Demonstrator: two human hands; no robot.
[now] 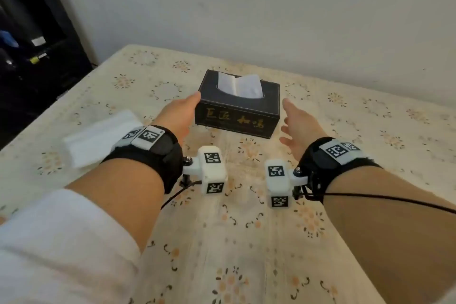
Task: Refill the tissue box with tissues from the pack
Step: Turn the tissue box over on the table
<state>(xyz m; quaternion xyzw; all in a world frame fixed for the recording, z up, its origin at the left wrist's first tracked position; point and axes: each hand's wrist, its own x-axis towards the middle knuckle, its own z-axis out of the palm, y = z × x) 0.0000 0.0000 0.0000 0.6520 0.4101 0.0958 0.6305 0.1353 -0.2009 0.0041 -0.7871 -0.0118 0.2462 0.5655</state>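
Observation:
A black tissue box [237, 116] with gold lettering stands in the middle of the table, and a white tissue [240, 86] sticks up out of its top slot. My left hand [179, 116] is open at the box's left end, its fingertips at or touching that side. My right hand [299, 122] is open a short way off the box's right end, fingers spread, holding nothing. A white tissue pack [98, 138] lies flat on the table to the left, partly hidden behind my left wrist.
The table carries a cream floral cloth [246, 242]. A plain wall runs close behind the box. A dark shelf unit [32, 44] stands off the table's left side. Both wrists wear black straps with white marker blocks, and thin cables trail from them.

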